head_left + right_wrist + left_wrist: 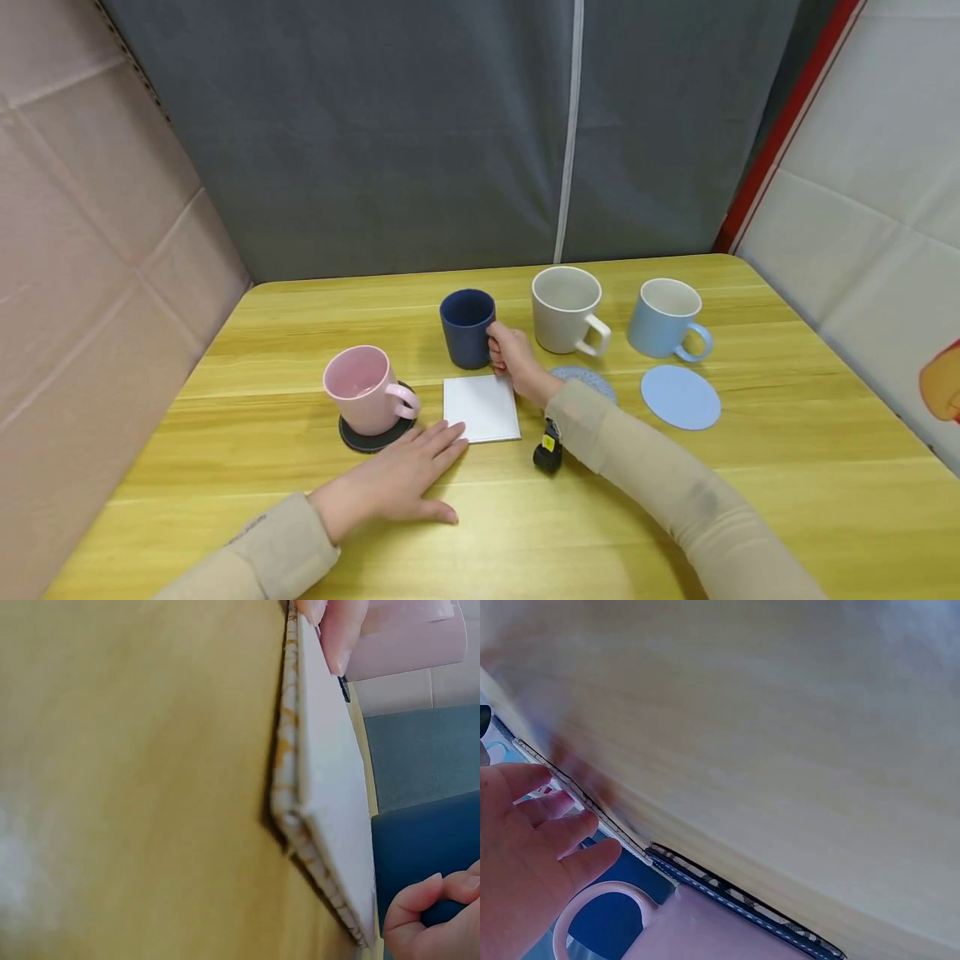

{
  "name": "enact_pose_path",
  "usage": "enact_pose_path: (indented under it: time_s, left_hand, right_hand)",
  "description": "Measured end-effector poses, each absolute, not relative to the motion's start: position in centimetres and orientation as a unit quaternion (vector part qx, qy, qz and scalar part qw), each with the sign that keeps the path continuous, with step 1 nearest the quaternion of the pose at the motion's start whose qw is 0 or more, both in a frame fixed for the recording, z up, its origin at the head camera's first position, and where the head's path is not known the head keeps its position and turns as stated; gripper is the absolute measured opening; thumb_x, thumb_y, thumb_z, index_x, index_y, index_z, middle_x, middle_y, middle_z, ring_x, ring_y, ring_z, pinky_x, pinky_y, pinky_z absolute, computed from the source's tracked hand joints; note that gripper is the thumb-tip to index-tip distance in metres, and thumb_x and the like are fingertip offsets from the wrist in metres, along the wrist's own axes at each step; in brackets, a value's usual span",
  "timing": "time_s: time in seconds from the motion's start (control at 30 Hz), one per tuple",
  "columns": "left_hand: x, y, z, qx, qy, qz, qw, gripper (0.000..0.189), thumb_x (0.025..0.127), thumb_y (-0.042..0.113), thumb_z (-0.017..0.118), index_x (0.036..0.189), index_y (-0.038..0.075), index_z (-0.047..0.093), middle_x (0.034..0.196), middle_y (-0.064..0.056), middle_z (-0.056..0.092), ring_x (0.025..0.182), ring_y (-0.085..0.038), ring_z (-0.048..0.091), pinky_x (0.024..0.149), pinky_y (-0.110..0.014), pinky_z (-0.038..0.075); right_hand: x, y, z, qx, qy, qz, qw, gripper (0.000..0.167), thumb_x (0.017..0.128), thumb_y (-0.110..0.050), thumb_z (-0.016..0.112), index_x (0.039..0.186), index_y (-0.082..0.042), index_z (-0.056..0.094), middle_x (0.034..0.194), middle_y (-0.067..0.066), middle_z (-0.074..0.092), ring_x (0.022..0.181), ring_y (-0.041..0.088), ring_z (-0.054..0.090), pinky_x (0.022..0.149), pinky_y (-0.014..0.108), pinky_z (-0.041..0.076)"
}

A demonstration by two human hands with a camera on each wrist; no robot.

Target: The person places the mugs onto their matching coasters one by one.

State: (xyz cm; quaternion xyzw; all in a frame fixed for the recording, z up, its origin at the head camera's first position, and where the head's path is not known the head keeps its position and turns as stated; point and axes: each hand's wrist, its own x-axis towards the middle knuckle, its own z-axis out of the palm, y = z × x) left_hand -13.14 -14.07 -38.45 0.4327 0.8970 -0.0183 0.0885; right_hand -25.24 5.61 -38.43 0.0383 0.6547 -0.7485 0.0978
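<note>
My right hand (516,358) grips the handle of a dark blue mug (467,333), its fingers curled round it. The mug stands just behind a white square coaster (480,408). In the right wrist view the blue mug (427,844) shows beyond the coaster (330,757), with the right hand (442,915) at its handle. My left hand (405,475) lies with straight fingers, fingertips at the coaster's near left corner. Close to it a pink mug (363,392) sits on a round black coaster (375,435). The left wrist view shows the left hand (532,847) beside the pink mug's handle (604,892).
A beige mug (566,310) and a light blue mug (666,318) stand at the back right. In front of them lie a speckled grey round coaster (588,379), partly behind the right forearm, and a light blue round coaster (681,397). A grey curtain (375,142) hangs behind the table.
</note>
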Motion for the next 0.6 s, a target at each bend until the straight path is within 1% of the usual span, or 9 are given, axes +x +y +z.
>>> enact_pose_path:
  time_s: [0.37, 0.6]
  left_hand:
    - [-13.1, -14.0, -38.4, 0.429, 0.899, -0.021, 0.091, 0.087, 0.08, 0.066, 0.047, 0.142, 0.008, 0.032, 0.15, -0.011, 0.023, 0.137, -0.031, 0.023, 0.107, -0.049, 0.025]
    - [-13.1, -14.0, -38.4, 0.429, 0.898, -0.015, 0.095, 0.087, 0.081, 0.066, 0.047, 0.142, 0.007, 0.032, 0.15, -0.012, 0.023, 0.137, -0.031, 0.023, 0.107, -0.049, 0.026]
  right_hand:
    - [-24.6, 6.0, -38.1, 0.028, 0.657, -0.743, 0.124, 0.038, 0.084, -0.022, 0.044, 0.05, -0.012, 0.033, 0.044, -0.003, 0.027, 0.041, 0.012, 0.024, 0.046, 0.025, 0.023]
    - [-24.0, 6.4, -38.1, 0.001, 0.662, -0.737, 0.135, 0.039, 0.086, -0.021, 0.042, 0.049, -0.012, 0.032, 0.044, -0.003, 0.026, 0.042, 0.012, 0.024, 0.047, 0.026, 0.024]
